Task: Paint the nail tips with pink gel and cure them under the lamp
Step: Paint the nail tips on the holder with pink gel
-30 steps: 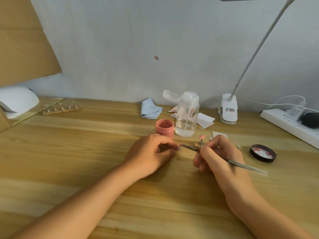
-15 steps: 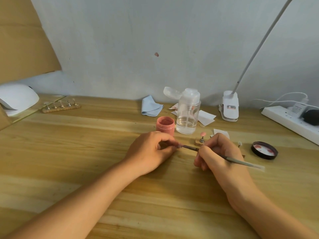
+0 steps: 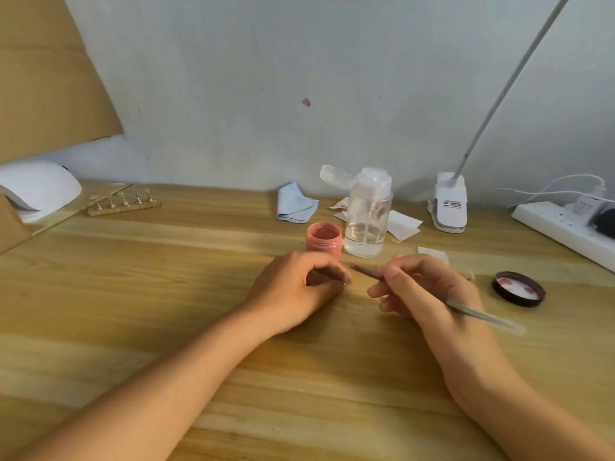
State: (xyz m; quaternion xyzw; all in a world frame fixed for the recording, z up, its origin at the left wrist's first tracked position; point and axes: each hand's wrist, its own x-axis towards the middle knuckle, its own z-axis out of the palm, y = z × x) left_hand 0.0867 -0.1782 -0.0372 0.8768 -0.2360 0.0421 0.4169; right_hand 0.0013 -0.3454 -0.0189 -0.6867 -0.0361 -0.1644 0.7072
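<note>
My left hand (image 3: 296,291) rests on the wooden table and pinches a small nail tip on a stand (image 3: 346,281) between thumb and forefinger. My right hand (image 3: 419,287) holds a thin gel brush (image 3: 466,307) like a pen, its bristle end just right of the nail tip. The open pink gel jar (image 3: 323,237) stands just behind my left hand. The jar's black lid (image 3: 518,289) lies upturned at the right. The white curing lamp (image 3: 36,191) sits at the far left.
A wooden strip of several nail stands (image 3: 123,203) lies near the curing lamp. A clear pump bottle (image 3: 366,217), blue cloth (image 3: 296,203), white wipes (image 3: 404,224), the desk lamp's clamp base (image 3: 449,204) and a power strip (image 3: 565,227) line the back and right.
The brush tip has lifted slightly off the nail tip and my right hand has shifted a little left, hiding the stand with the pink nail behind it. My left hand stays put.
</note>
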